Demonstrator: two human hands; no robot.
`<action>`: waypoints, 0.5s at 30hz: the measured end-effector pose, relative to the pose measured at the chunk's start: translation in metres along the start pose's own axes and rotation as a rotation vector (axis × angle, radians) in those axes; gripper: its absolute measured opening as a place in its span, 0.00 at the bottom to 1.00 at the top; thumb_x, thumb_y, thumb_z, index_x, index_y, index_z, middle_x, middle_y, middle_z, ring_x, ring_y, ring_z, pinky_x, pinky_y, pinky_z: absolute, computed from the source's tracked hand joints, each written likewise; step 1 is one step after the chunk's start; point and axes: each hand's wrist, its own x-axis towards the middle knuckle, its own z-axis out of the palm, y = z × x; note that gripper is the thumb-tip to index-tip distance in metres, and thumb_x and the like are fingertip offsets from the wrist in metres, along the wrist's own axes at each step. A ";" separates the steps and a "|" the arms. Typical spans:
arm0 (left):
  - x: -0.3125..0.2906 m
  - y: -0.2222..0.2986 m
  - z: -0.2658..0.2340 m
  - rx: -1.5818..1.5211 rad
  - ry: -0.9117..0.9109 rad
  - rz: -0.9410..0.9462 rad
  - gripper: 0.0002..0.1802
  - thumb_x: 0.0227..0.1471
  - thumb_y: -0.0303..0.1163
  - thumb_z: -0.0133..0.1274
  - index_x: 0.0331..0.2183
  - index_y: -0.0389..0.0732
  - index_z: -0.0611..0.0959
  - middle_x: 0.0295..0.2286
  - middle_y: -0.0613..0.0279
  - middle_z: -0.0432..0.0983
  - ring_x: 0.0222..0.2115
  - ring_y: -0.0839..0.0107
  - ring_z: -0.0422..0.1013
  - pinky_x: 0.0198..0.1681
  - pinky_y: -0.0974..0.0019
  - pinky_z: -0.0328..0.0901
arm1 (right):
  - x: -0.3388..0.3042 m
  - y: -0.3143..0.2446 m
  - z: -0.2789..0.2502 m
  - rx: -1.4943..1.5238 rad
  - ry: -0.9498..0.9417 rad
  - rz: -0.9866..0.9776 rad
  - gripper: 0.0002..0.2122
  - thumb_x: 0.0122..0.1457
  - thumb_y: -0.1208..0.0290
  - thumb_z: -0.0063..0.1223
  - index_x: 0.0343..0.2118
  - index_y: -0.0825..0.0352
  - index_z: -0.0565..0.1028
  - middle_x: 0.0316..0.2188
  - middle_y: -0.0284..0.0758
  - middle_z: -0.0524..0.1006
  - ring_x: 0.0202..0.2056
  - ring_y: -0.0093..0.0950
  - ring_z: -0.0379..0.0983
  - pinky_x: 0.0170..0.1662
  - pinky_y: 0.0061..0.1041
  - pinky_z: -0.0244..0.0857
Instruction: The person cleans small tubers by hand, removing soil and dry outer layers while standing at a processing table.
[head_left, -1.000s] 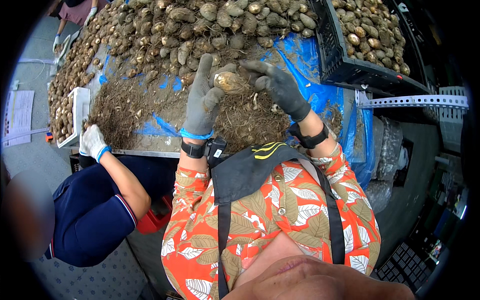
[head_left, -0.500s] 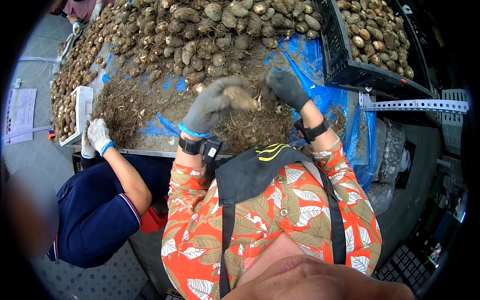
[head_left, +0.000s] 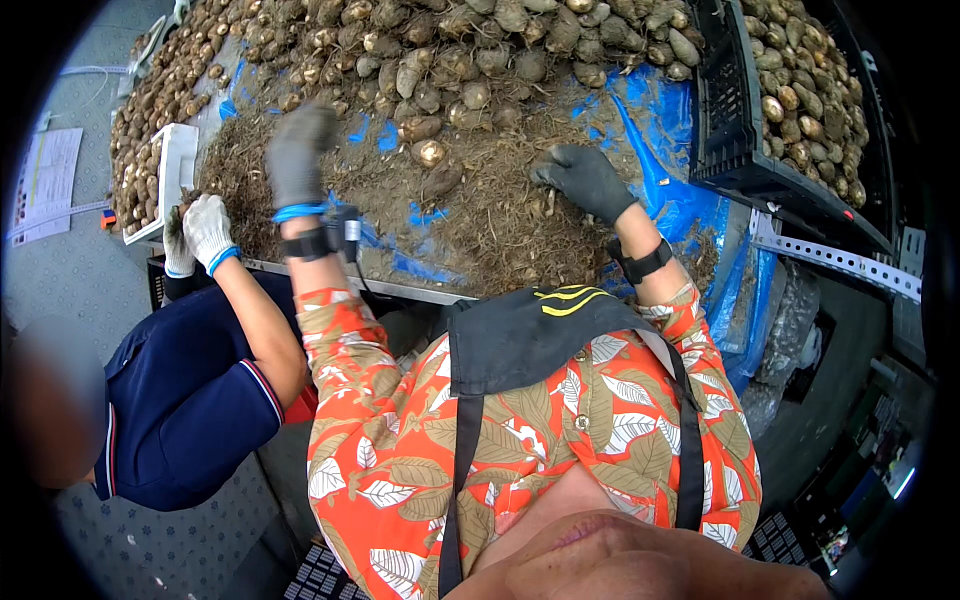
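Note:
My left hand (head_left: 300, 158), in a grey work glove with a blue cuff, is above the left part of the table, below the heap of tubers. Motion smears its fingers, and no tuber can be made out in it. My right hand (head_left: 587, 183), in a dark grey glove, rests low over a mat of loose brown roots (head_left: 505, 225). Its fingers curl inward; whatever they pinch, if anything, is hidden. Brown hairy taro-like tubers (head_left: 480, 60) form a big heap along the far side. A single tuber (head_left: 441, 181) lies on the soil between my hands.
At the far right stands a black plastic crate (head_left: 728, 110) full of cleaner tubers. Blue sheeting (head_left: 655, 190) covers part of the table. To my left, a co-worker's white-gloved hand (head_left: 208, 232) is beside a white tray (head_left: 178, 170). A perforated metal bar (head_left: 835, 255) juts out at right.
My left hand has swung left, away from my right hand; the tuber it held no longer shows. The right hand stays over the roots. The whole view has shifted slightly.

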 end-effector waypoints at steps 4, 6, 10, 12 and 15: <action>-0.038 -0.021 0.072 0.345 -0.308 0.186 0.23 0.46 0.22 0.54 0.45 0.50 0.82 0.38 0.55 0.77 0.42 0.58 0.72 0.48 0.62 0.66 | 0.013 -0.031 0.012 0.176 -0.055 -0.073 0.11 0.57 0.67 0.52 0.39 0.67 0.79 0.33 0.38 0.80 0.35 0.28 0.76 0.41 0.26 0.68; -0.050 -0.005 0.076 0.474 -0.306 0.084 0.25 0.44 0.21 0.55 0.47 0.52 0.80 0.41 0.53 0.74 0.44 0.54 0.70 0.48 0.60 0.66 | 0.011 -0.029 0.028 0.194 -0.053 -0.124 0.14 0.57 0.61 0.50 0.38 0.67 0.78 0.34 0.42 0.79 0.34 0.35 0.76 0.41 0.30 0.68; -0.083 -0.012 0.065 0.586 -0.282 0.047 0.30 0.45 0.27 0.58 0.52 0.54 0.74 0.46 0.54 0.69 0.45 0.51 0.69 0.47 0.55 0.66 | -0.006 -0.037 0.049 0.082 -0.071 -0.124 0.10 0.57 0.69 0.53 0.39 0.66 0.79 0.34 0.35 0.80 0.35 0.23 0.76 0.41 0.23 0.68; -0.102 -0.016 0.068 0.591 -0.263 0.011 0.32 0.45 0.29 0.59 0.53 0.54 0.71 0.46 0.54 0.69 0.46 0.52 0.69 0.48 0.54 0.66 | -0.017 -0.052 0.054 0.039 -0.042 -0.114 0.11 0.57 0.69 0.53 0.40 0.67 0.79 0.34 0.36 0.80 0.35 0.24 0.76 0.41 0.24 0.68; -0.119 -0.012 0.077 0.528 -0.270 -0.023 0.34 0.45 0.29 0.59 0.55 0.51 0.68 0.47 0.53 0.68 0.47 0.50 0.68 0.50 0.55 0.65 | -0.019 -0.063 0.057 0.084 0.021 -0.045 0.12 0.56 0.69 0.54 0.42 0.67 0.78 0.35 0.36 0.80 0.36 0.24 0.76 0.42 0.23 0.68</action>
